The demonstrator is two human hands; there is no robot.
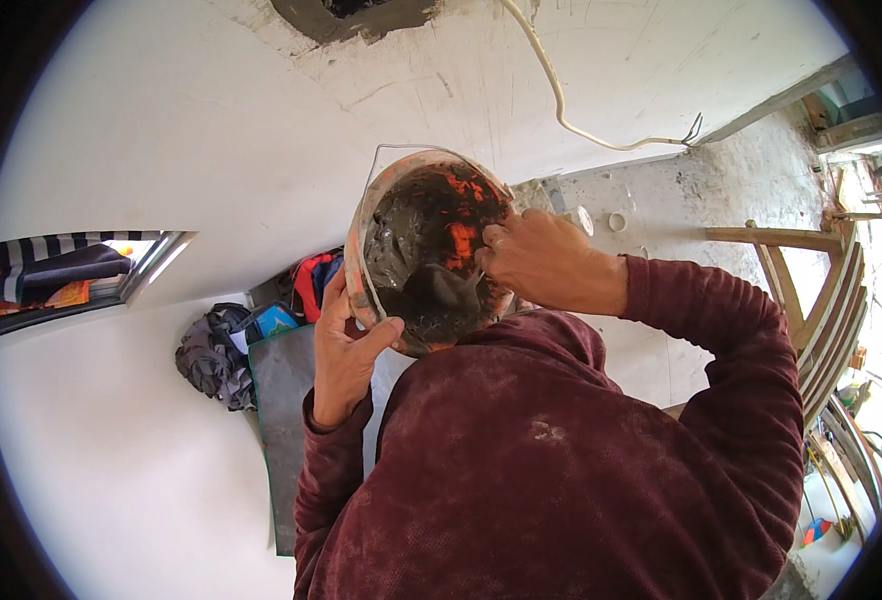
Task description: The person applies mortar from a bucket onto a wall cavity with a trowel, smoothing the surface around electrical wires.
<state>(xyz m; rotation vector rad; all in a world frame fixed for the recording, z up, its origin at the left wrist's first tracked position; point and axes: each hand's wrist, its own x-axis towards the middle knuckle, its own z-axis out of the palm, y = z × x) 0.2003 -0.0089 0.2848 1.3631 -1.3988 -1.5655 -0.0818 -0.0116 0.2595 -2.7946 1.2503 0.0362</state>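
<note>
An orange bucket [355,262] with wet grey mortar [398,243] inside is tilted so that its mouth faces me. My left hand [349,345] grips its rim at the lower left, thumb over the edge. At the opposite side, my right hand [551,262] is closed on what looks like a trowel [446,290]; its mortar-covered blade lies in the bucket, and the handle is hidden by my fingers. Orange plastic shows through the smeared inner wall near that hand. The thin wire bail [401,147] stands up past the far rim.
A white wall [291,130] rises ahead, with a mortar-edged hole [356,22] and a hanging pale cable [556,90]. Dark bundled cloth [216,355] and a grey board [286,430] are at left. Curved wooden pieces [831,330] stand at right. A white cup [617,221] sits beyond my right hand.
</note>
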